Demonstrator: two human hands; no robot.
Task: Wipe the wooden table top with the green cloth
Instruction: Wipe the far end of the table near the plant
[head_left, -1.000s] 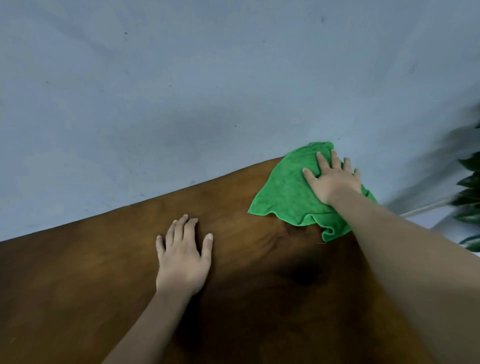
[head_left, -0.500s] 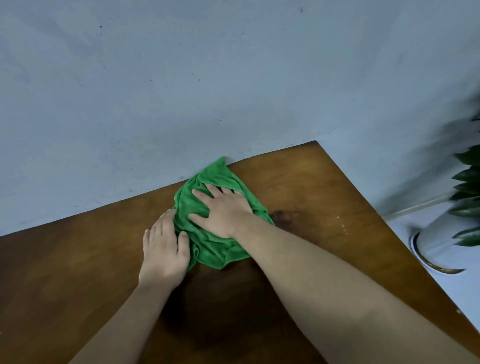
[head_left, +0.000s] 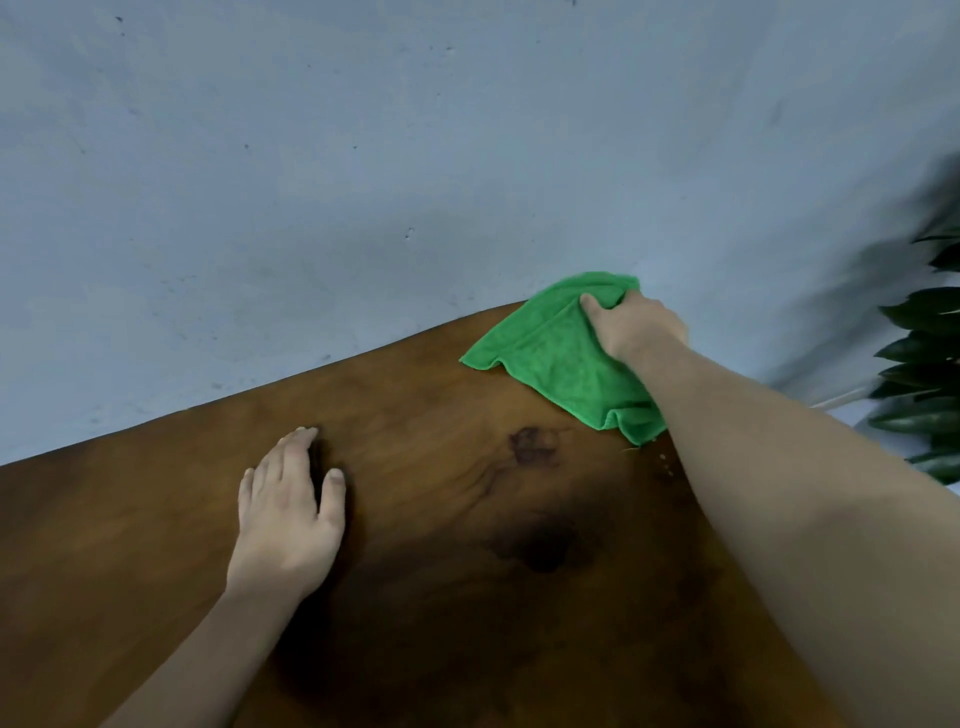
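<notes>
Head view: the right hand (head_left: 631, 327) bunches the far edge of the green cloth (head_left: 561, 364) at the far right end of the wooden table top (head_left: 156, 519), close to the wall (head_left: 363, 156), probably to drag it in a stroke. Its thumb presses into the fold; the other fingers seem curled over it, though the knuckles hide them. The rest of the cloth trails flat below and left of that grip. The left hand (head_left: 288, 514) lies flat on bare wood, fingers straight, likely bracing the lean.

- green cloth (head_left: 561, 358): rumpled, lying on table top at far right edge, far end bunched upward
- wooden table top (head_left: 441, 519): dark brown, darker stain near middle
</notes>
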